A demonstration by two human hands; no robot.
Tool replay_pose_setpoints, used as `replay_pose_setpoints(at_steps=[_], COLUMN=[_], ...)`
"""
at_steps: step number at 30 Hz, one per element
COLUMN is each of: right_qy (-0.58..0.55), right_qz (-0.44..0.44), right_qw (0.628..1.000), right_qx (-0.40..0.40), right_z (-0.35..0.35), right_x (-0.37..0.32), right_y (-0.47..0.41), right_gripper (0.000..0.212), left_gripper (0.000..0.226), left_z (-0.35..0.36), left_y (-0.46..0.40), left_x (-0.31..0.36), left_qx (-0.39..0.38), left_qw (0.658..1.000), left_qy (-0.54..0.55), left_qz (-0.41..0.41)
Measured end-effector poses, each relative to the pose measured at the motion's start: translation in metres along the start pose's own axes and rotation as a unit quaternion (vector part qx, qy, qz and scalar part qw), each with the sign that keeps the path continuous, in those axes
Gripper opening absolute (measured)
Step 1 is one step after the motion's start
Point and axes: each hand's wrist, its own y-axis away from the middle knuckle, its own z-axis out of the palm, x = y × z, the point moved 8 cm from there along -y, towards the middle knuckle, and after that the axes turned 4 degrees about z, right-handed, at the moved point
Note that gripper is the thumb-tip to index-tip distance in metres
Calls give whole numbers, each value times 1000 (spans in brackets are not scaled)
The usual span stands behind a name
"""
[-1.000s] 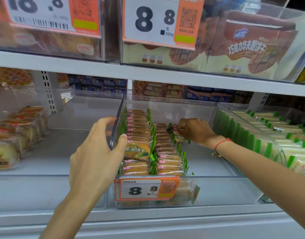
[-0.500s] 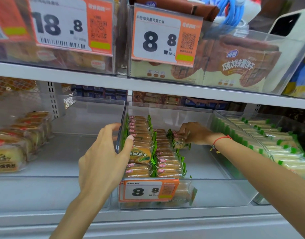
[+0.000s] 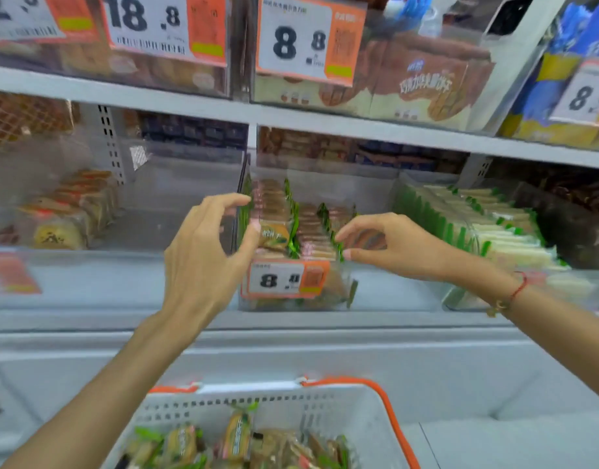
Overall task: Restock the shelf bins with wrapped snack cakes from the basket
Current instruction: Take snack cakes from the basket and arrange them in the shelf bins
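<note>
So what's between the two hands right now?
In the head view, rows of wrapped snack cakes in the clear bin lie between left hand and right hand.

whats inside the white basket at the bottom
The white basket holds loose wrapped snack cakes with green-edged wrappers, piled untidily. The frame's lower edge hides how deep the pile goes.

Both arms reach up from the bottom corners toward frame centre. Left hand (image 3: 203, 255) mid-frame, fingers loosely curled, thumb spread, holding nothing. Right hand (image 3: 393, 245) centre-right, palm down, fingers relaxed and hooked, empty. Red string bracelet on right wrist.
</note>
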Motion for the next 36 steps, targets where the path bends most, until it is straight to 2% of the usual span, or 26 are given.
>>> replay_pose_setpoints(at_steps=[2,5,7,9,14,16,19,21,23,26,28,31,36], right_qy=[32,92,135,167,229,233,186,139,129,154,153,148,164], right_qz=[-23,-30,-1,18,74,92,116,134,129,102,85,58,33], right_qw=[999,995,987,972,907,894,900,895,885,899,913,929,933], right_qx=[6,-23,-88,-166,-345,-372,-377,-402,-427,-398,-367,-335,-320], right_z=[12,51,91,135,242,273,309,335,356,364,359,344,327], right_x=[-17,-21,-13,-3,36,47,50,51,49,47,48,51,47], right_y=[29,63,83,101,147,159,173,189,207,216,213,204,197], right_gripper=[13,20,25,28,29,31,44,61,83,92,84,60,29], left_gripper=[27,24,22,23,34,36,48,53,53,52,51,49,49], left_z=[-9,0,14,26,53,61,64,62,61,62,64,66,68], left_y=[25,69,109,147,243,277,322,339,343,345,344,341,338], left_x=[15,12,-2,-15,-66,-82,-98,-104,-106,-108,-109,-110,-109], left_qx=[-32,-162,-271,-347,-474,-519,-590,-609,-600,-591,-586,-586,-594], left_qw=[999,986,959,933,868,840,786,770,777,783,785,786,781], left_qy=[-19,-29,-37,-62,-118,-140,-180,-192,-193,-193,-199,-194,-187], left_qz=[34,-24,-67,-70,-95,-69,-29,-14,-7,-10,-16,-33,-52])
